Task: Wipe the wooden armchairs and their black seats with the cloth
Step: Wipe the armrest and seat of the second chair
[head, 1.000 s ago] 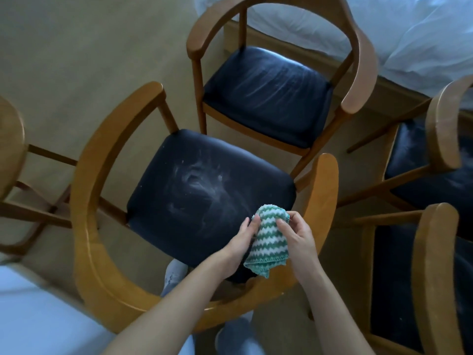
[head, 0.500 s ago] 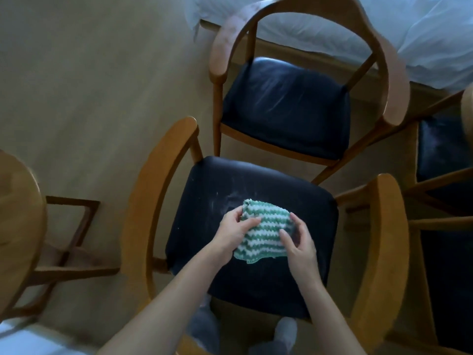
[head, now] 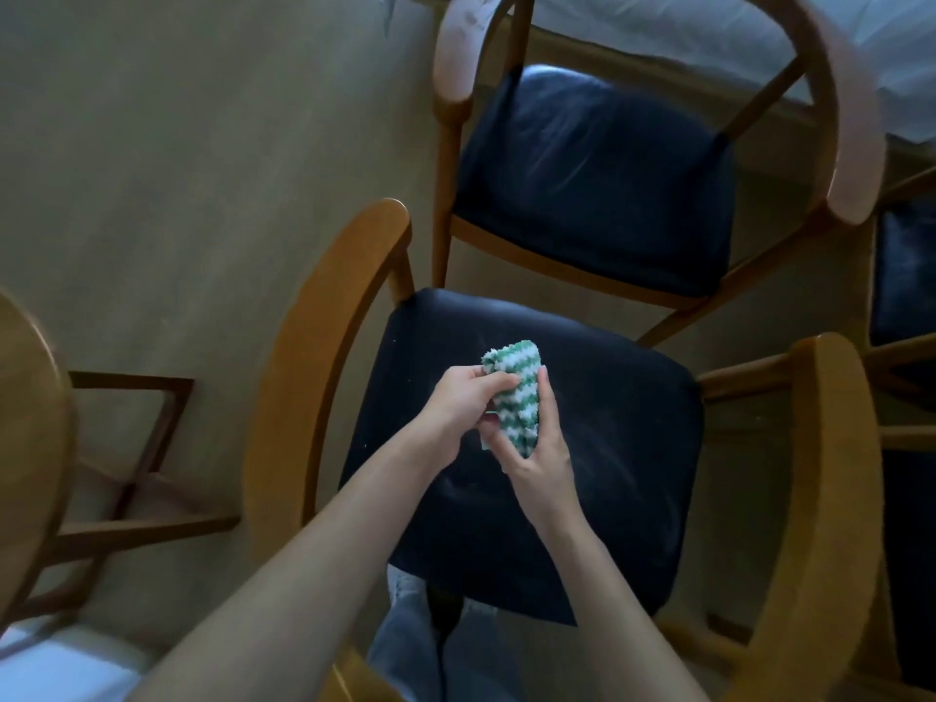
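Cloth (head: pixel 516 392) held over the black seat (head: pixel 618 448).
I see my left hand (head: pixel 458 402) pinching it, right hand (head: pixel 537 448) curled round it; its long axis runs up-frame.

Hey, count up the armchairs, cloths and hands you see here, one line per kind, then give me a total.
Wooden armchairs: 5, near, far, two cut off at right, one cut off at left
Green-and-white cloth: 1
Hands: 2, left hand and right hand, both gripping the cloth
Total: 8
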Motion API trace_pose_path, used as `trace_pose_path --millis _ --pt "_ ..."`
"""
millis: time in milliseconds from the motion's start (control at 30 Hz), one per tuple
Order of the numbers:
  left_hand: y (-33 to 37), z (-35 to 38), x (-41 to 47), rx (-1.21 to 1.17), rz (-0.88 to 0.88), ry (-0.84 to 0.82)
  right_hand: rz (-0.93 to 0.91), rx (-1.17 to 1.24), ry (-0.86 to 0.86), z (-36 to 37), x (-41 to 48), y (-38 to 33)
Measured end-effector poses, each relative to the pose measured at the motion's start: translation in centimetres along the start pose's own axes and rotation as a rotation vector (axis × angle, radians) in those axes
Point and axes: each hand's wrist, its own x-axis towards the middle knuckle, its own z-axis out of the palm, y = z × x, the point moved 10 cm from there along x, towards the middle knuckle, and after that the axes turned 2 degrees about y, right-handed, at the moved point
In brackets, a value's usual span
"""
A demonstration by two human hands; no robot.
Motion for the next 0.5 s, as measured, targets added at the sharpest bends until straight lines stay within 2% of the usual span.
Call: trace_pose_path --millis 133,300,400,433,500 --pt "0.0 0.0 0.6 0.108 0.037 -0.021 -0.004 0.043 0.034 -0.7 1.6 0.3" --pt "0.4 0.0 1.2 0.194 0.012 -0.008 -0.019 -0.083 0.060 -0.8 4.0 0.7" --pt "1.5 -0.5 1.8 0.286 0.031 -0.013 -0.013 -0.043 0.074 -0.4 5.8 1.2" --pt "2.4 -1.1 2.1 0.334 0.081 0.006 0.003 0.006 0.055 0.0 6.4 1.5" --pt "5.8 -3.1 2.3 0.528 0.300 0.130 0.050 0.121 0.033 0.5 7.8 1.8"
